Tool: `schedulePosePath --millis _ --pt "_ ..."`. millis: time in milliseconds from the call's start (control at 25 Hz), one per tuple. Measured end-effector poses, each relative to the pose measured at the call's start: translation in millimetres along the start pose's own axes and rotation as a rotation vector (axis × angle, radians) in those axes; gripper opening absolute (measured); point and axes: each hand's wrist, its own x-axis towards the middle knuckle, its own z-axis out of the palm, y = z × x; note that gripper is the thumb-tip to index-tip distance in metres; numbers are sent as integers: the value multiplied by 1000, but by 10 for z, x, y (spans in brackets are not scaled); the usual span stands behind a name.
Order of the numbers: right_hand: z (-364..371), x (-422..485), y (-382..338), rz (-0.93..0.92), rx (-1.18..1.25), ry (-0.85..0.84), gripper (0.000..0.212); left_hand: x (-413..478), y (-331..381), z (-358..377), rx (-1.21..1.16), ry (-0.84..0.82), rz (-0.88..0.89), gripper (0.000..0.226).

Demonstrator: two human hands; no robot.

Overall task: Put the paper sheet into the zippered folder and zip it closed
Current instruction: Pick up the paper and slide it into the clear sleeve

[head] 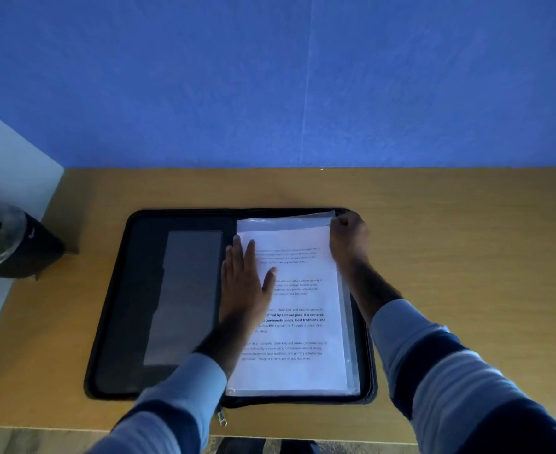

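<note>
I am watching the zippered folder (230, 306) lying open near the counter's (466, 257) front edge, the paper sheet (297, 309) on its right half, long axis running front to back. My left hand (245, 280) is pressing flat and open on the sheet's left side; my right hand (348, 239) is curling closed at its far right corner, apparently pinching the clear sleeve (286, 221). The zipper pull (222, 417) is hanging at the front edge, nearer the left hand.

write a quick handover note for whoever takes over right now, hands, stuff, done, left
Left hand: flat, open, pressing the paper sheet.
Right hand: closed at the far right corner of the clear sleeve; exact grip unclear.
Zippered folder: lying open on the table; sheet on its right half, seemingly inside the sleeve.
Done: sheet placed.
Left: fold it shut, zip it; zipper pull at near edge.
</note>
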Motion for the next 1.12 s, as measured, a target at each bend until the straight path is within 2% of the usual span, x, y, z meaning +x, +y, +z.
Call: schedulePosePath --millis 40,120,200,280,360,440,720,800,1000,1120 --pt "-4 -66 39 -91 -77 47 16 -109 -53 70 47 -7 7 75" --pt "22 -257 147 -325 -267 85 39 -188 -117 151 126 -11 47 77" --pt "75 -455 244 -526 -497 -64 58 -161 -127 160 165 -11 71 78" --pt "150 -575 354 -628 -733 -256 68 -160 -133 169 194 -19 76 79" --pt "82 -573 509 -579 -865 -299 76 -211 -69 172 205 -20 82 79" --pt "20 -536 634 -539 -907 -243 79 -226 -64 170 202 -34 77 80" --pt "-21 -498 737 -544 -912 -176 87 -285 -259 46 219 -54 63 79" --pt "-56 -486 738 -575 -902 -177 86 -411 -555 -101 229 -10 -31 79" --pt "-52 -411 730 -646 -927 -171 86 -931 -1641 -619 234 142 -412 83" --pt "-40 -429 729 -646 -910 -148 85 -1109 -2019 -855 229 172 -530 76"
